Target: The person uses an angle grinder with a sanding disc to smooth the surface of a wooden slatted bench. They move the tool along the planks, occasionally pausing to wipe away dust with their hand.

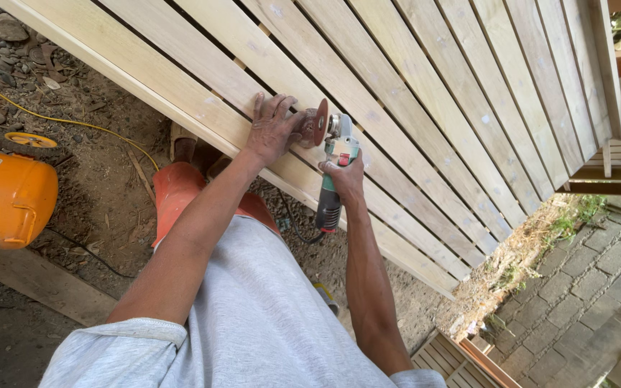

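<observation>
A large slatted panel of pale wood (pixel 411 93) lies tilted across the upper view. My right hand (pixel 345 178) grips the body of a green and grey angle grinder (pixel 333 169), its black handle pointing toward me. The grinder's brown sanding disc (pixel 318 122) stands on edge against a slat. My left hand (pixel 273 129) lies on the slats with its fingers spread, fingertips touching the disc's left side.
An orange tank with a small yellow wheel (pixel 5 194) sits on the dirt at left. A yellow cord (pixel 59 121) crosses the ground. A wooden plank (pixel 37 284) lies at lower left. Grey paving stones (pixel 583 287) and another slatted piece (pixel 454 359) are at lower right.
</observation>
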